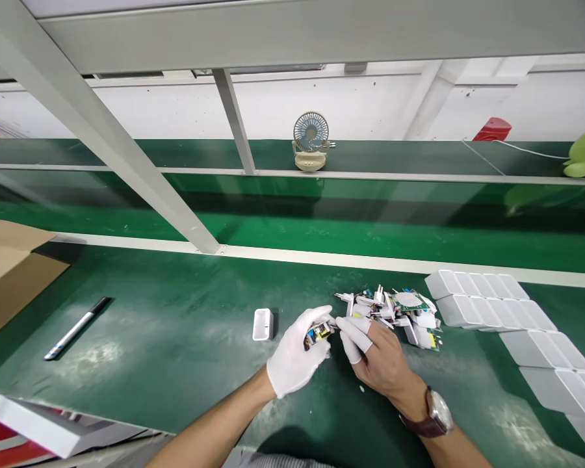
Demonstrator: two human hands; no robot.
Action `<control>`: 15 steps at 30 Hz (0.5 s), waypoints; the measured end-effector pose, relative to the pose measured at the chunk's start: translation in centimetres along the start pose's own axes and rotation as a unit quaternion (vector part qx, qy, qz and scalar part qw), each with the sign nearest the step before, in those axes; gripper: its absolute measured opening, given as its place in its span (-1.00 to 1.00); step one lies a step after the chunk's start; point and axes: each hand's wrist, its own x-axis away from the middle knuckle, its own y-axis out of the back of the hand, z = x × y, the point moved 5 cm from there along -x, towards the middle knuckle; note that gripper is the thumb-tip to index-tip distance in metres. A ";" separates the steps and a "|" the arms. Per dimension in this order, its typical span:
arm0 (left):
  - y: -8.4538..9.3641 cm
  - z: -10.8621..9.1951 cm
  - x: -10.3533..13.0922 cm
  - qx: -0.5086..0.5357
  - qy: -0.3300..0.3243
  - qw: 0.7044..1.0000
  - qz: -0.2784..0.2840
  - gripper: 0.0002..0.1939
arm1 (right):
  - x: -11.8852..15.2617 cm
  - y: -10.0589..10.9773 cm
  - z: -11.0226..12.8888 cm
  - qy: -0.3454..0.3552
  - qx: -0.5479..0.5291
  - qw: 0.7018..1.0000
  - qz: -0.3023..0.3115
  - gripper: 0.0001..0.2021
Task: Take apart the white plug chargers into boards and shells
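Note:
My left hand (297, 356), in a white glove, is wrapped round a small circuit board (318, 334) with yellow, blue and black parts. White finger covers are on several fingers of my right hand (373, 351), which is pinched at the board's right edge; what lies between its fingertips is too small to make out. Left of my hands a white plastic housing (262, 324) stands on the green table (175, 325). Just beyond my right hand lies a pile of white plug pieces and circuit boards (400, 312).
Rows of white open boxes (492, 309) line the right side. A pen-like tool (78, 329) lies at the left, near a cardboard box (14, 279). A small fan (311, 140) stands on the shelf behind, and a slanted metal post (127, 156) crosses the left.

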 end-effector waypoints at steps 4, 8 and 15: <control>0.0 -0.6 0.1 -0.103 -0.079 0.991 -0.028 -0.40 | 0.0 0.1 0.0 -0.001 -0.003 1.000 -0.004 -0.46; -0.1 -0.7 0.4 -0.206 -0.156 0.964 -0.060 -0.41 | 0.0 0.1 0.0 0.001 -0.001 1.000 -0.010 -0.48; -0.3 -0.3 0.6 -0.224 -0.195 0.952 -0.070 -0.40 | -0.1 -0.1 0.1 0.009 -0.015 1.000 -0.010 -0.49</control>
